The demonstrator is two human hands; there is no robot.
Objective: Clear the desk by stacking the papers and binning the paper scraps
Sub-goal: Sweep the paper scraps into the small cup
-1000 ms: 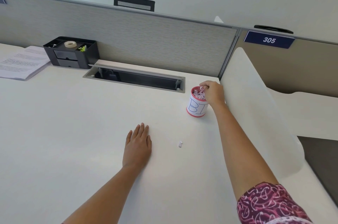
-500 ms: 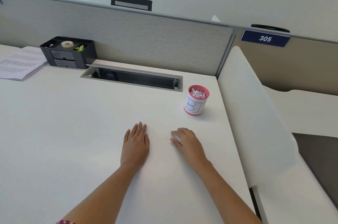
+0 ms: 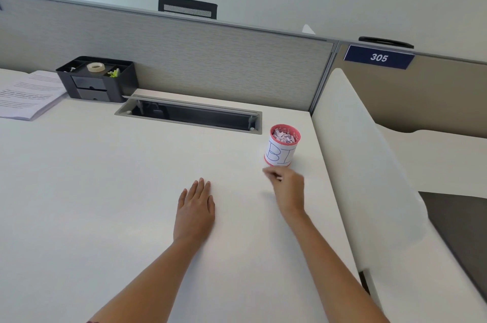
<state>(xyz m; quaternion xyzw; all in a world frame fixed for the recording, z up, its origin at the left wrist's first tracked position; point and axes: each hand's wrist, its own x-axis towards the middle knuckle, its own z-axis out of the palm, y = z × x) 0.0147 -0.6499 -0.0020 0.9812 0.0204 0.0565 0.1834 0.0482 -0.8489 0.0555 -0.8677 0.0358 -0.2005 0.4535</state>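
A small pink cup (image 3: 281, 154) with a white label reading "BI" stands at the desk's right side, and paper scraps (image 3: 284, 135) fill it to the rim. My right hand (image 3: 287, 189) hovers just in front of the cup, a little above the desk. Its fingertips are pinched together, blurred, with a small paper scrap mostly hidden between them. My left hand (image 3: 196, 206) lies flat on the white desk (image 3: 92, 191), palm down, fingers together. A stack of printed papers (image 3: 26, 97) rests at the far left edge.
A black desk organiser (image 3: 97, 80) holding a tape roll sits against the grey partition (image 3: 210, 59). A recessed cable slot (image 3: 189, 117) opens behind the cup. A white curved divider (image 3: 355, 154) borders the desk on the right.
My right hand left the cup, came down on the loose scrap in the middle of the desk, and has now risen towards the cup. That scrap is gone from the desk. My left hand stayed put.
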